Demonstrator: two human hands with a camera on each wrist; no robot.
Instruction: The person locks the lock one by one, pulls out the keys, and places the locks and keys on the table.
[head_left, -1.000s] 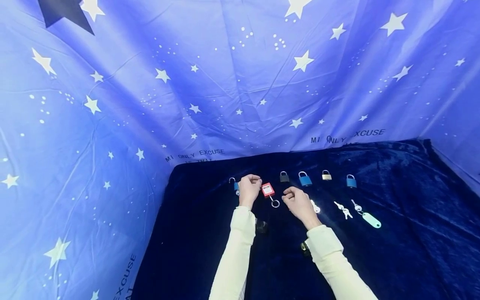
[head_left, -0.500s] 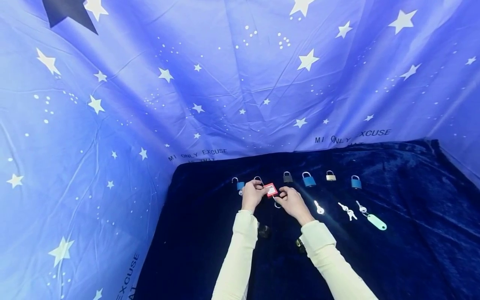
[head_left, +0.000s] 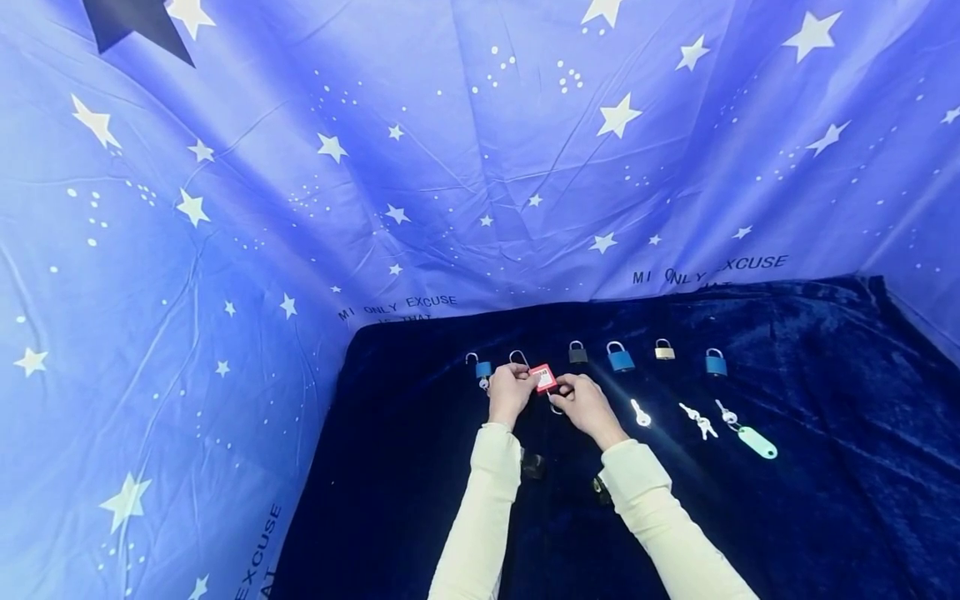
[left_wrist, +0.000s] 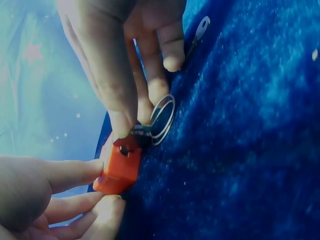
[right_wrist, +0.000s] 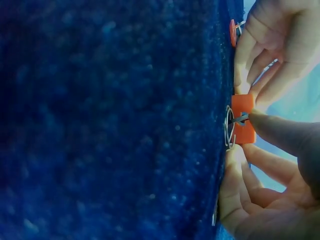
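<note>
Handling, presumably: light, rigid, slightly slick — red padlock (head_left: 547, 377); left hand (head_left: 511, 397) pinches body, right hand (head_left: 589, 407) pinches keyed end (right_wrist: 244, 134); best hold, sides.

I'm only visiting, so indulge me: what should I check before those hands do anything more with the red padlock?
1. Left hand steadying the red padlock: ok, fingers pinch its body.
2. Key in the lock: ok, seems inserted; depth hidden.
3. Right hand at the key: ok, thumb against it.
4. Shackle open or closed: cannot tell, the left hand covers part of it.
5. Loose keys clear of the hands: ok, lying off to the right.
</note>
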